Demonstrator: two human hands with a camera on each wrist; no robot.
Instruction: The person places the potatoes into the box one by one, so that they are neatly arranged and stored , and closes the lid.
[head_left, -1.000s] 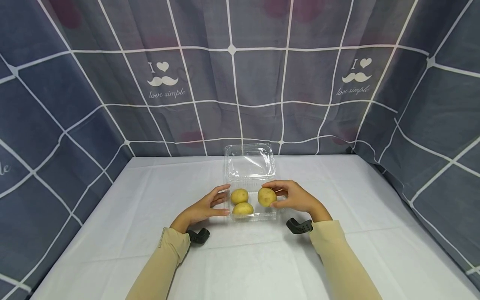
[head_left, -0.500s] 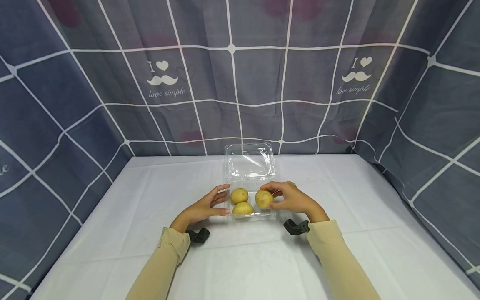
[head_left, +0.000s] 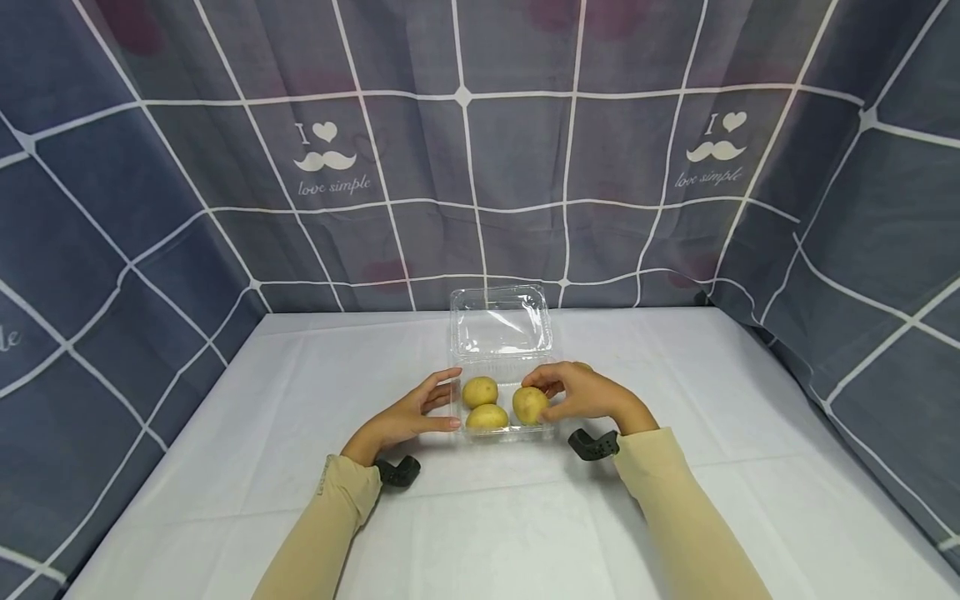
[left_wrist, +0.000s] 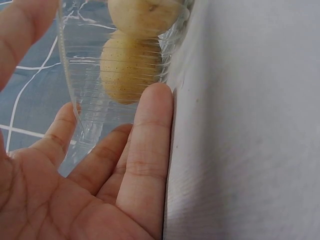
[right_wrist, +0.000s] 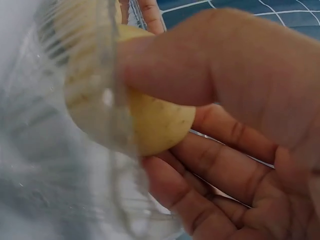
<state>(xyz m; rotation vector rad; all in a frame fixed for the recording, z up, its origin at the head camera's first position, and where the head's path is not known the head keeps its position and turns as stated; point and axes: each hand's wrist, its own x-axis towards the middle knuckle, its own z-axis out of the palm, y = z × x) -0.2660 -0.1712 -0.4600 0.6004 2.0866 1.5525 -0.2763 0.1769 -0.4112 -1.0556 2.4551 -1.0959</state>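
Observation:
A clear plastic clamshell box (head_left: 501, 329) stands on the white table with its lid raised at the back. Two yellow potatoes (head_left: 480, 391) lie in its left half, one behind the other. My right hand (head_left: 588, 395) pinches a third potato (head_left: 528, 406) between thumb and fingers, low inside the right half. In the right wrist view, the box's ridged wall partly covers this potato (right_wrist: 162, 125). My left hand (head_left: 414, 412) spreads loosely extended fingers along the box's left side. From the left wrist, fingertips (left_wrist: 156, 95) show right at the ridged wall, potatoes behind it.
A white cloth (head_left: 480, 517) covers the table. Dark grey checked curtains (head_left: 517, 158) hang behind it and on both sides. Each wrist carries a black camera mount, the left mount (head_left: 398, 472) and the right mount (head_left: 592, 445).
The right hand has moved the third potato slightly left and lower into the box. The left hand, the box and the other two potatoes have stayed in place.

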